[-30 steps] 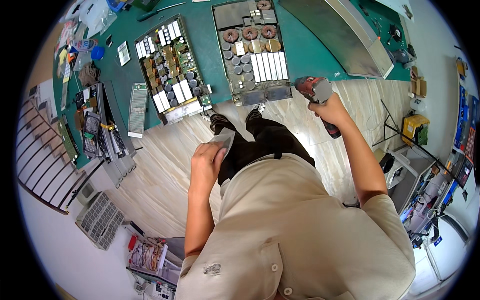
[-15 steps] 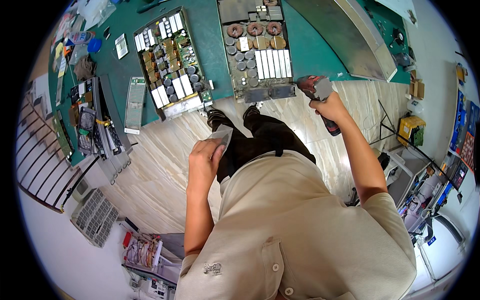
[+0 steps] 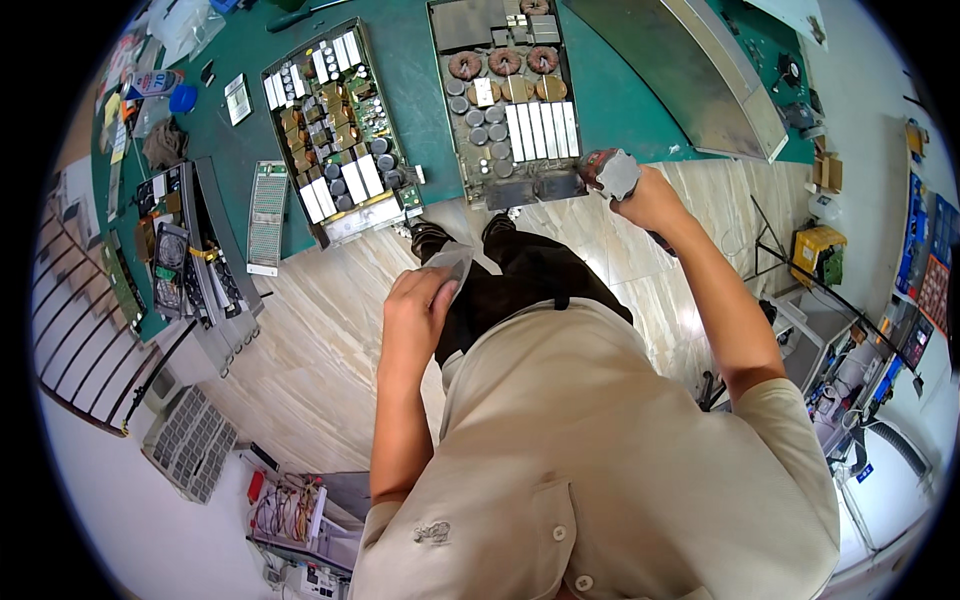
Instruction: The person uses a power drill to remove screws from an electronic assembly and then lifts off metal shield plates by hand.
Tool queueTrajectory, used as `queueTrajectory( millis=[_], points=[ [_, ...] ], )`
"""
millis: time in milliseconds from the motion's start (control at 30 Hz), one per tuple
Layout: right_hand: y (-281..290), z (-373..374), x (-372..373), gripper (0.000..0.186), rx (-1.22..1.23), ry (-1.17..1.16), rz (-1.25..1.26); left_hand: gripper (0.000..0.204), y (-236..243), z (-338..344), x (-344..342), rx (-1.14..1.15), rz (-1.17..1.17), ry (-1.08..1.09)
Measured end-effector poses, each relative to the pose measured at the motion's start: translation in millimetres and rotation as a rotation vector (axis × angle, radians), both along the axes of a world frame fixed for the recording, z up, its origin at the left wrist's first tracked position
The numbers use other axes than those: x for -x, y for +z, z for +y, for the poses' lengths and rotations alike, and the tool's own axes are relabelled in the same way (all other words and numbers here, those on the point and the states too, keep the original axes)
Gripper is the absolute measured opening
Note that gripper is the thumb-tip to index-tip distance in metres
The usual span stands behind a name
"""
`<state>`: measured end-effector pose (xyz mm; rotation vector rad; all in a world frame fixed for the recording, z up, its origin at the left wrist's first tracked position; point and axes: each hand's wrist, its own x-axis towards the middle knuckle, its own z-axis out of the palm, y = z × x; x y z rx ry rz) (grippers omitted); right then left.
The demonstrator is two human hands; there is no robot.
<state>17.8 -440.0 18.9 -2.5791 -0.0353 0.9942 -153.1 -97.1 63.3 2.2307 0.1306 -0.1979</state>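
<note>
My right hand is closed around the grip of a red and grey cordless drill. The drill's front end is near the right front corner of a dusty open power module, where I cannot tell if it touches. That module has copper coils, round capacitors and a row of white blocks. My left hand pinches a small clear plastic bag in front of my legs; what is in it, if anything, I cannot make out. Left of the dusty module lies a cleaner open power module, with no hand on it.
Both modules lie on a green-topped bench. A large metal cover leans at the right. At the left are a perforated metal panel, a stack of fan units and a spray can. A yellow box stands at far right.
My right hand and the drill have moved slightly left and up, and the drill has turned so less of its lower end shows. My left hand keeps the plastic bag almost in place.
</note>
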Motion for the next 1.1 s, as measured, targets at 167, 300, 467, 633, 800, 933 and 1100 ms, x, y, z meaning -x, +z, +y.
queueTrajectory(
  millis=[167,300,467,633,800,933,1100],
  points=[
    [-11,-5,11,0.045,-0.027,-0.106,0.005,0.015,-3,1,-10,0.029,-0.038,0.01],
    [-10,2,16,0.049,0.011,-0.157,0.036,0.016,-4,3,-11,0.043,-0.042,0.031],
    [-12,1,18,0.044,-0.015,-0.255,0.081,0.016,-5,6,-7,0.045,-0.052,0.027],
    [-9,-2,15,0.036,-0.072,-0.333,0.103,0.015,-4,9,-1,0.043,-0.027,0.023],
    [-3,1,16,0.034,-0.093,-0.361,0.089,0.015,-1,12,0,0.02,-0.03,0.015],
    [5,6,15,0.035,-0.121,-0.373,0.084,0.016,0,12,-1,0.019,-0.039,0.012],
    [-1,1,13,0.034,-0.113,-0.409,0.131,0.016,1,10,-5,0.019,-0.064,0.01]
  ],
)
